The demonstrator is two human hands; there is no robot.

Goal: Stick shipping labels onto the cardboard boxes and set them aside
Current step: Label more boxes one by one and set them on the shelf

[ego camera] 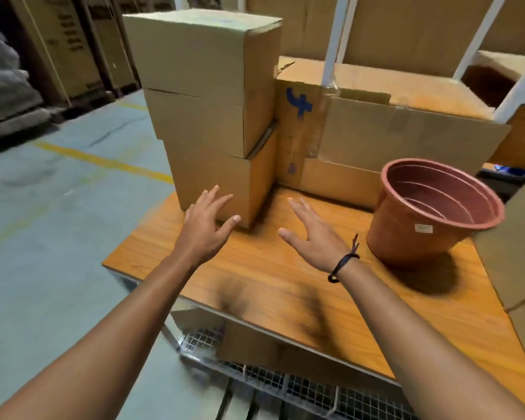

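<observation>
Both bare hands reach out over a wooden table (255, 277) in a warehouse, fingers spread and grasping nothing. The left hand (205, 225) has its grip released, its fingertips close against the front face of the bottom box (212, 180) in a stack of three plain cardboard boxes; whether they touch the cardboard cannot be told. Above it sit the middle box (194, 122) and the top box (200, 53), each set slightly askew on the one below. The right hand (312, 237), wearing a dark cord bracelet (343, 262) at the wrist, is also open and held flat above the bare tabletop, just right of the stack's near corner.

Beyond the right hand, a large flattened carton (391, 137) marked with a blue scrawl (299, 103) stands against the stack's right side, walling off the back of the table. To the right of that hand a tilted terracotta-coloured plastic flower pot (431, 213) rests on the table, a small white sticker (423, 228) on its side. More cardboard (522, 237) crowds the table's right edge. Below the near edge runs a wire-mesh shelf (285, 380). Left of the left hand lies grey concrete floor (58, 207) with yellow lines (103, 160).
</observation>
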